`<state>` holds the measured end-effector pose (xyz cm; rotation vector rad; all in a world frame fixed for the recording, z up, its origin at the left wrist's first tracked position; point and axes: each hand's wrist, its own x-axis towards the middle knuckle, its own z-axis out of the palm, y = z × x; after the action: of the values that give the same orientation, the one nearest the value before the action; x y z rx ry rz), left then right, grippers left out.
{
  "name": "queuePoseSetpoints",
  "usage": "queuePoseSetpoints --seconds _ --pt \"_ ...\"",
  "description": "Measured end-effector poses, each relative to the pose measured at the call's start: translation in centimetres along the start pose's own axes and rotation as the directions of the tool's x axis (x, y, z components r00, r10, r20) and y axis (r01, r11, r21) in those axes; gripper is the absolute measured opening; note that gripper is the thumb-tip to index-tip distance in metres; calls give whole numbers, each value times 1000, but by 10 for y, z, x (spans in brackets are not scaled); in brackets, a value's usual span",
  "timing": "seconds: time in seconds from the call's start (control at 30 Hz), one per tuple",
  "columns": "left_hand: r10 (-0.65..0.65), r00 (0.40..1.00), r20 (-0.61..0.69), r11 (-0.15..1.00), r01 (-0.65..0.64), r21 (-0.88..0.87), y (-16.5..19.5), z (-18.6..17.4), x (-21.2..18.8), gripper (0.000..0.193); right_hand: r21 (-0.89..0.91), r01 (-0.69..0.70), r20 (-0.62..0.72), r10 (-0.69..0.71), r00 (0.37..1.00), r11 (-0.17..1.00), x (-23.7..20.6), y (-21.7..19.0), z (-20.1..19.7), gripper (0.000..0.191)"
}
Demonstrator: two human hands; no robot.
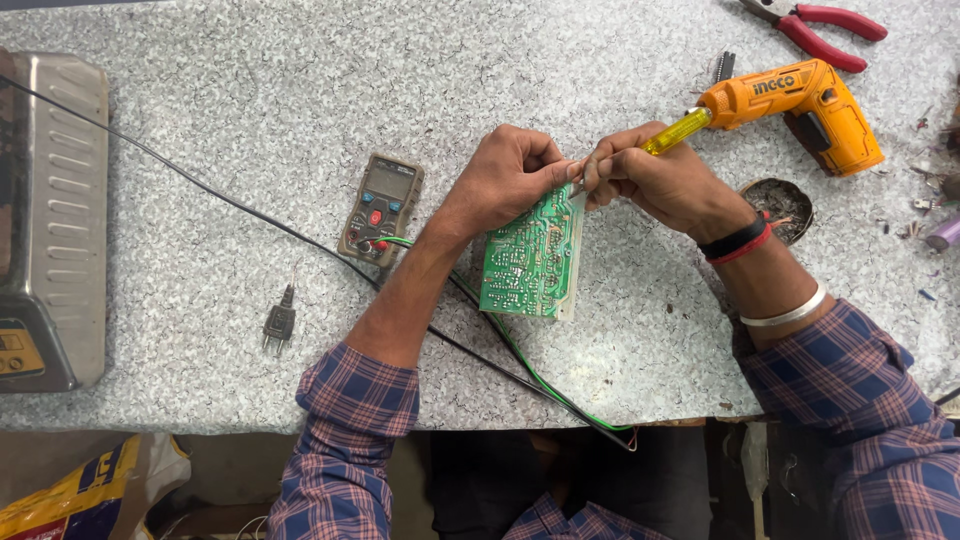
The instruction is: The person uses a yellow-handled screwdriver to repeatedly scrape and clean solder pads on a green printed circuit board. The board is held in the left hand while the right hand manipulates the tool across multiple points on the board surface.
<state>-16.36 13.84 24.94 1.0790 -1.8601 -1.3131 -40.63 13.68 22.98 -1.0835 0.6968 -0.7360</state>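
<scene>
A green circuit board (530, 258) stands tilted on the speckled worktop (300, 120), solder side toward me. My left hand (505, 175) grips its top edge. My right hand (650, 180) is closed on a screwdriver with a clear yellow handle (678, 130), its tip hidden at the board's upper right corner between my fingers. Both hands meet at that corner.
A small multimeter (381, 208) lies left of the board with green and black leads (520, 365) running off the front edge. An orange cordless screwdriver (800, 105), red-handled pliers (825, 28), a round tin (778, 205), a loose plug (279, 325) and a metal appliance (50, 220) surround it.
</scene>
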Motion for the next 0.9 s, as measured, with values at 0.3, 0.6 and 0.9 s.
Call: queuePoseSetpoints --seconds 0.3,0.6,0.9 --pt "16 1000 -2 1000 -16 -17 1 0 0 27 41 9 20 -10 1000 999 0 -1 1 25" --pt "22 1000 -16 1000 -22 -7 -1 1 -1 27 -107 0 3 0 1000 994 -3 -7 6 25" --pt "3 1000 -5 1000 -3 2 1 1 -1 29 -91 5 23 -3 1000 996 -3 -4 2 27"
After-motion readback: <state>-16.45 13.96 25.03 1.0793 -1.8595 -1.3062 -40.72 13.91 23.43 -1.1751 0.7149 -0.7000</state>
